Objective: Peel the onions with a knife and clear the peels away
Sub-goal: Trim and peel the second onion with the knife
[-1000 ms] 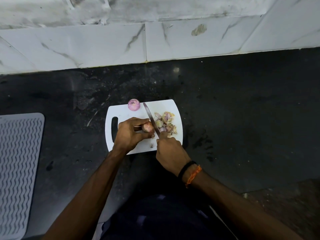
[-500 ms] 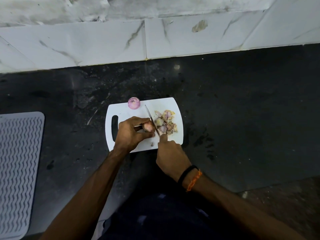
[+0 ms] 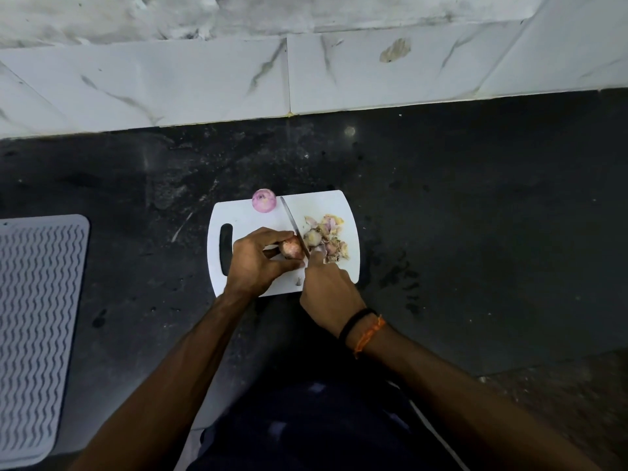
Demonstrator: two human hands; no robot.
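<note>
Left hand [image 3: 256, 258] grips an onion [image 3: 291, 248] on the cutting board [image 3: 251, 217]; right hand [image 3: 328, 290] holds the knife [image 3: 293, 223] against it.

Cutting board [image 3: 251, 217] – smooth white plastic, matt. Knife [image 3: 293, 225] blade – bare metal, dull sheen. Peels [image 3: 328, 236] papery, dry; peeled onion [image 3: 263, 200] at far edge smooth, slightly glossy. Countertop [image 3: 475, 205] dark polished stone, smudged. Left mat [image 3: 34, 328] grey, ribbed, rubbery-looking. Wall tiles [image 3: 204, 83] glossy marble-look.
</note>
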